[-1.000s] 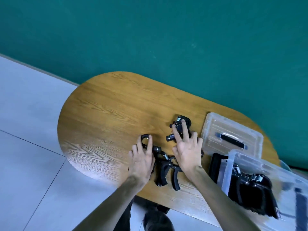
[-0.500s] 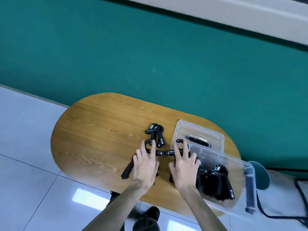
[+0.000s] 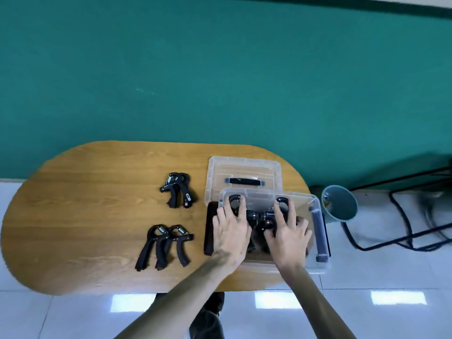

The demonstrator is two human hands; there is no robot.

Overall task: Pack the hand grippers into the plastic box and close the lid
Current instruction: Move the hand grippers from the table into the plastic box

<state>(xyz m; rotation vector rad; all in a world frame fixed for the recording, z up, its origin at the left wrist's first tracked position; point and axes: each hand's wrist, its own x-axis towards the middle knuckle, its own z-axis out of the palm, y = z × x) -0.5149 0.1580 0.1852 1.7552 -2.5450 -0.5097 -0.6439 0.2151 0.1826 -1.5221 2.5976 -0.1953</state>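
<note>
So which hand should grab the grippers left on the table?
Probably the left hand. Both hands are in the box, but the two pairs of grippers lie to its left, nearer that hand than the right hand.

left hand (image 3: pixel 231 228) and right hand (image 3: pixel 286 233) palm-down, side by side, fingers curled

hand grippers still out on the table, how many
4: two at the far group, two nearer the table's front edge. More sit in the plastic box, partly hidden under both hands.
</note>
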